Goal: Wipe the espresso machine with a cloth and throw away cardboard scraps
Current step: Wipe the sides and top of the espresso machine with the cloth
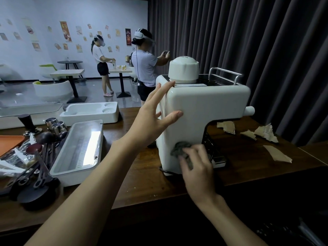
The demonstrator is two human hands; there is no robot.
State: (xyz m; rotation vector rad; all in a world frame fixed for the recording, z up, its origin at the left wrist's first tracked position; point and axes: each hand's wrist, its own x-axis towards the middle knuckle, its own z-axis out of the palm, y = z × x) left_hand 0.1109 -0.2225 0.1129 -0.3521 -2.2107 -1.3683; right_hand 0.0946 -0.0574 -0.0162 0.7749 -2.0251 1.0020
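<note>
The grey cloth (180,148) is bunched under the curled fingers of the right grip (197,167) and pressed against the low part of the white side panel of the espresso machine (204,110). The left grip (152,118) is spread wide with nothing pinched. Its palm and fingers are laid flat on the same panel, above and to the left of the cloth, and its fingertips reach the top edge.

The wiping step is judged to be in hand, at the lower panel. It would be done well if the machine is braced by the spread grip, so that it is not pushed across the tabletop (142,183). The cloth is best drawn in overlapping strokes upward from the right grip toward the left one, then round the corner just right of the cloth, where a dark grille (209,146) is seen. More surface would be covered by a flatter cloth.

The cardboard scraps (266,133) lie on the tabletop beyond the machine, well to the right of both grips, and are not yet gathered.
</note>
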